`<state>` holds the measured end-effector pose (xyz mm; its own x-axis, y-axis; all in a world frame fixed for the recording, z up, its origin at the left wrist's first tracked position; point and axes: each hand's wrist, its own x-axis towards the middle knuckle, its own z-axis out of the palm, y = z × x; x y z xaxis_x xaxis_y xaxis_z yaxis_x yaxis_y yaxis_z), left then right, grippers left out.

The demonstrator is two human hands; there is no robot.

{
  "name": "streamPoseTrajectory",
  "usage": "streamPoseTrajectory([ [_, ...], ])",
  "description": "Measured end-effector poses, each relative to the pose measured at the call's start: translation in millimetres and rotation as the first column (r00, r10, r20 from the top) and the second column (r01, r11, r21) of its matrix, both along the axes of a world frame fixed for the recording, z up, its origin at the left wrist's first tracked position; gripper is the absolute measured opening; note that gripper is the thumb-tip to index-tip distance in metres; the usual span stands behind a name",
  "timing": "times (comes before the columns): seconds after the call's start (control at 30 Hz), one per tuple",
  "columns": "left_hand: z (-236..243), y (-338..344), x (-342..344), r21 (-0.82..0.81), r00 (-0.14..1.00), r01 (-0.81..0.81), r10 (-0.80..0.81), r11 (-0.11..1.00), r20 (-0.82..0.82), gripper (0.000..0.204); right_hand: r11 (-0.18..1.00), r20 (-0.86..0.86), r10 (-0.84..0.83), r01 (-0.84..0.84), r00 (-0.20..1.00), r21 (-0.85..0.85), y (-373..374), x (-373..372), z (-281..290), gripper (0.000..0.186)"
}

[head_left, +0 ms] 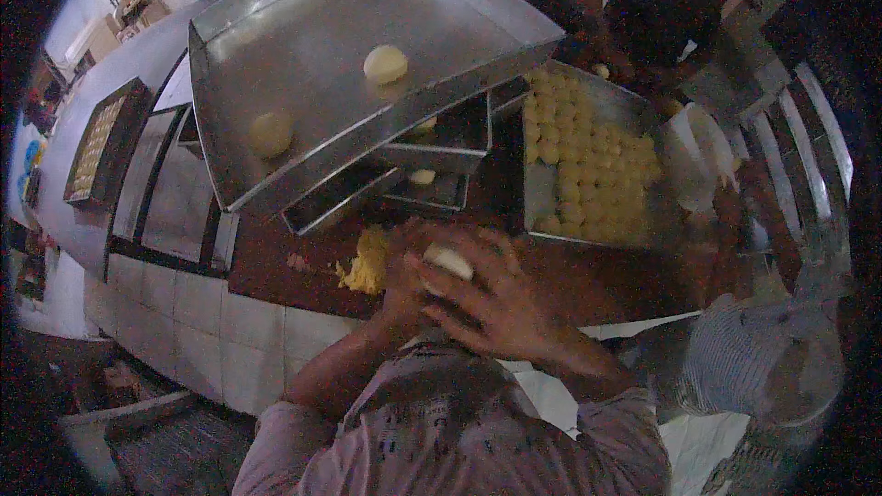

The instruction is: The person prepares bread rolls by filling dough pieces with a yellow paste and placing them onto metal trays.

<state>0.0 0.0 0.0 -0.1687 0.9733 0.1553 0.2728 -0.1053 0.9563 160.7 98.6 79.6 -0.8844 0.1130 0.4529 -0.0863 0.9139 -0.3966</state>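
A pale piece of dough (446, 260) is held between my two hands over the brown worktop edge. My right hand (482, 303) curls over it with bent fingers, and my left hand (401, 294) cups it from the left, partly hidden behind the right. Just left of my hands lies a crumbly yellow mass (364, 266) on the brown worktop (266, 257). Above them a large metal tray (322, 18) holds two pale balls (385, 64), resting over smaller stacked metal trays (441, 129). To the right, a metal tray (542, 236) holds several rows of small yellow balls (588, 156).
A dark-haired co-worker (652, 9) is at the upper right, near a white item (698, 156) and another person's arm (767, 211). A striped garment (753, 358) shows lower right. A long filled tray (101, 142) sits at the left, beside a metal-framed panel (175, 193).
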Motion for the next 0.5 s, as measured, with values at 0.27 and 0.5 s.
streamPoseTrajectory([
  [0.27, -20, 27, 14, 0.204, 0.680, -0.450, 0.482, 0.870, -0.552, 0.055, 0.921, -0.048, -0.152, 0.124, 0.987, -0.370, 119, -38, 50, 0.042],
  [0.5, 0, -23, 56, -0.367, 0.991, -0.136, 0.125, 0.920, -0.054, 0.040, 0.931, 0.467, -0.364, 0.307, 0.806, 0.196, 279, -104, 14, 0.050],
])
